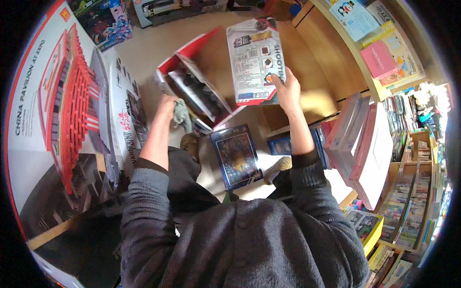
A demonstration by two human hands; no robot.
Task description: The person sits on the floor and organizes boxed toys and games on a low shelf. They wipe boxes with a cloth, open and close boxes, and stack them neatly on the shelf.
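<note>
My right hand [288, 91] grips the lower right edge of a flat white-and-grey toy box [255, 62], its thumb on the printed face. The box is raised and tilted, with small pictures and a red lower edge turned toward me. My left hand [166, 104] is closed on a crumpled grey-green cloth [182, 116]. Just beside it is a red-and-white box [207, 43] with a window side and dark contents, slightly blurred; whether my left fingers also touch it, I cannot tell.
A dark blue picture box [236, 156] lies on the floor between my shoes. Large boxes, one with a red building model [72, 105], stand at the left. Wooden shelves [331, 48] rise at the right, and stacked pink-and-white boxes [357, 144] sit by my right elbow.
</note>
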